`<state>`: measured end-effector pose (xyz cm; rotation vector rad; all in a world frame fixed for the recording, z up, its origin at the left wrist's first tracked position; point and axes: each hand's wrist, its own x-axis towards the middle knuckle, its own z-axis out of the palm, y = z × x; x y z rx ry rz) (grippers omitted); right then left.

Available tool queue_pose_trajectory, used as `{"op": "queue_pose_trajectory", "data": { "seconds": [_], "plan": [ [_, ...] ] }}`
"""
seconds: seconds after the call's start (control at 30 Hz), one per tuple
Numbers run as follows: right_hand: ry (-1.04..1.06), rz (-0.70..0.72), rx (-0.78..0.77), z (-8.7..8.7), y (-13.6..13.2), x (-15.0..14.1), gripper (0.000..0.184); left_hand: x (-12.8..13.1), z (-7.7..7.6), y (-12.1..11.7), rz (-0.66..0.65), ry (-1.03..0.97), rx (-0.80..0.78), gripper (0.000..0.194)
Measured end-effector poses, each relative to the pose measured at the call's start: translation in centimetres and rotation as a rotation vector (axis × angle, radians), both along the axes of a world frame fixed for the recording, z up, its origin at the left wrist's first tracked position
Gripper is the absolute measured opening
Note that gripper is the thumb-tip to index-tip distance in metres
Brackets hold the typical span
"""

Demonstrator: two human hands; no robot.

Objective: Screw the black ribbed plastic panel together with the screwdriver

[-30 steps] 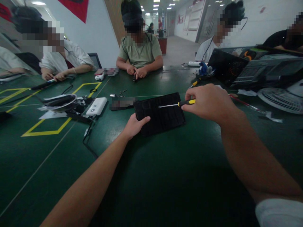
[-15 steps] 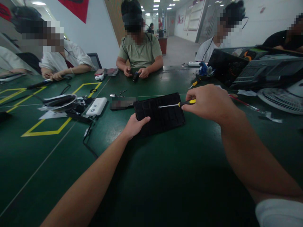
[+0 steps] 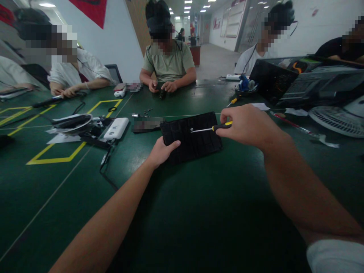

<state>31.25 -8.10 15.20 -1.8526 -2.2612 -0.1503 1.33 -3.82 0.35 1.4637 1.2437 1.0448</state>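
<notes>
green surface [image 3: 42, 227], black panel [image 3: 196, 142] between both hands, long axis roughly left-right; left hand [image 3: 163, 151] nearer, pinching its left edge; right hand [image 3: 244, 123] pinching screwdriver [image 3: 218, 127], tip over panel's middle, contact unclear.

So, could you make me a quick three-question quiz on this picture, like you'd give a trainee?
1. Which hand holds the screwdriver over the flat black piece?
2. True or false: the left hand touches the flat black piece.
3. What colour are the tape lines on the table? A) red B) yellow C) blue

Key: 1. The right hand. 2. True. 3. B.
</notes>
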Motion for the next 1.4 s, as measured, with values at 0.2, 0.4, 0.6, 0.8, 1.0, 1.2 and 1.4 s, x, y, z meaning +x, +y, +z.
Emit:
{"op": "queue_pose_trajectory", "data": {
  "seconds": [0.2, 0.4, 0.6, 0.8, 1.0, 1.2, 1.4],
  "plan": [
    [0.001, 0.021, -0.003, 0.1, 0.2, 0.6, 0.022, 0.0, 0.0, -0.1, -0.002, -0.023, -0.024, 0.054],
    [0.036, 0.007, -0.002, 0.9, 0.0, 0.9, 0.022, 0.0, 0.1, -0.2, -0.004, -0.024, -0.023, 0.055],
    [0.034, 0.000, 0.020, 1.2, 0.0, 1.3, 0.018, 0.0, 0.0, -0.1, -0.008, -0.004, -0.008, 0.053],
    [0.025, 0.004, 0.079, 1.1, -0.1, 1.6, 0.018, -0.2, 0.0, 0.0, -0.009, 0.012, 0.001, 0.050],
    [0.015, -0.020, 0.046, 1.4, -0.2, 1.5, 0.020, -0.1, 0.0, 0.0, -0.001, -0.004, -0.018, 0.050],
    [0.017, 0.001, 0.057, 1.1, -0.2, 1.4, 0.017, -0.2, -0.1, 0.0, -0.001, 0.022, 0.005, 0.054],
    [0.010, -0.027, 0.016, 1.0, -0.2, 0.8, 0.021, -0.1, 0.0, 0.0, -0.011, 0.007, -0.005, 0.052]
  ]
}}
